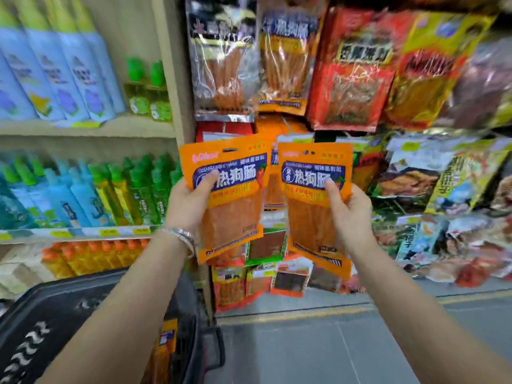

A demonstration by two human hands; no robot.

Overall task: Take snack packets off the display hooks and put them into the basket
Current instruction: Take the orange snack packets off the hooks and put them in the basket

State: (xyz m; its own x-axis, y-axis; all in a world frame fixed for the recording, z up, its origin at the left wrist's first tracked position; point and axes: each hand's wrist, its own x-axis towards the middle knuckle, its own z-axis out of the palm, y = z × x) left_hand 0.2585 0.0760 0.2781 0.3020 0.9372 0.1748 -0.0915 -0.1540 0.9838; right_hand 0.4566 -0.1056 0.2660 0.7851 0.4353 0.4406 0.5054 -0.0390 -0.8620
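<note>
While each hand, left [191, 202] and right [350, 210], pinches a flat orange plastic snack packet [231, 195] [314, 200] by its side edge, both packets look light, floppy and slippery.

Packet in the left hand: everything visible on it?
The left packet is a glossy orange pouch with a blue label band, white characters, a hang slot at the top and a clear window showing orange-brown strips. It is upright, slightly tilted, front to camera. The left hand grips its left edge, thumb on the label.
</note>
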